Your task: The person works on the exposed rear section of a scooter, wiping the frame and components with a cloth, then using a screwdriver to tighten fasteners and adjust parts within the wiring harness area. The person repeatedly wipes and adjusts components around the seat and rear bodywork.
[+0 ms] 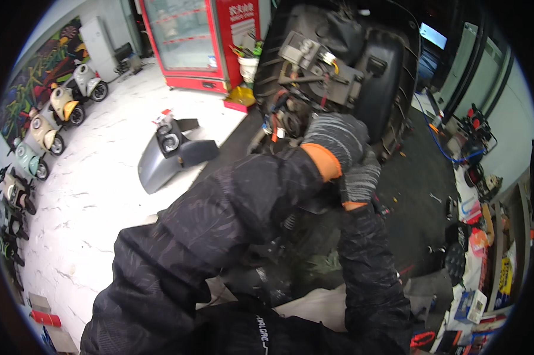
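Observation:
In front of me stands a partly stripped scooter (391, 77), its dark shell open over grey housings and wiring. My left hand (338, 137), in a grey knitted glove with an orange cuff, reaches across to the scooter's near end. Its fingers curl closed, and whatever they grip is hidden beneath the glove. Just below and to the right, my right hand (361, 177) wears a matching glove and is close against the left one. It too looks closed, with its grasp out of sight. A bundle of coloured wires (278, 112) lies left of my hands.
A grey body panel with a lamp (171, 142) lies on the white floor to the left. A red glass-door fridge (196, 47) stands behind it. Several small scooters (65, 103) line the left wall. Boxes and tools (471, 305) crowd the right side, beside a blue hose (435, 139).

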The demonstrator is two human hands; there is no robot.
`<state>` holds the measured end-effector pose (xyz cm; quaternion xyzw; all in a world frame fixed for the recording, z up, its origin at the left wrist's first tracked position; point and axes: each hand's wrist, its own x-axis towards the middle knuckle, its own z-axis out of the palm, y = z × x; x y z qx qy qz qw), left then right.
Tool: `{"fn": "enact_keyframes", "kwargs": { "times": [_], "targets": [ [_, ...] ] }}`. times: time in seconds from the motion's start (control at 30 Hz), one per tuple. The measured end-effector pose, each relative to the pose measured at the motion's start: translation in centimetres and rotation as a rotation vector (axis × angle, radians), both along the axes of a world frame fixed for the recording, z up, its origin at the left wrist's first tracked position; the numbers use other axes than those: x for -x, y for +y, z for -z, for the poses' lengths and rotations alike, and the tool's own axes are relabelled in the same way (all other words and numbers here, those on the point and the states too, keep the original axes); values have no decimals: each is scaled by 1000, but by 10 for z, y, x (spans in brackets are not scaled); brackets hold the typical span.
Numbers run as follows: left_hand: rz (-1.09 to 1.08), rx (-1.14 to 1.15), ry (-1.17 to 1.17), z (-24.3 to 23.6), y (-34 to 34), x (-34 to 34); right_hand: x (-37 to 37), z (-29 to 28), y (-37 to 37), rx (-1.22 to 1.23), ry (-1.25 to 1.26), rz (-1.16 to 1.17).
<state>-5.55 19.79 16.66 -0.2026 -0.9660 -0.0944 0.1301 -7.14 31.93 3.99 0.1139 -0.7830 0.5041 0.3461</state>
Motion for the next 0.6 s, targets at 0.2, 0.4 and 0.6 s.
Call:
{"fn": "enact_keyframes", "kwargs": {
  "times": [0.2,0.4,0.6],
  "targets": [
    [200,345,-144,-37,-6,17,15,7,-13,-91,40,-83],
    [313,213,-207,-34,-29,39,7,-4,-4,70,-171,-284],
    [284,296,-168,-29,-11,42,21,2,25,-220,-59,-357]
  ]
}}
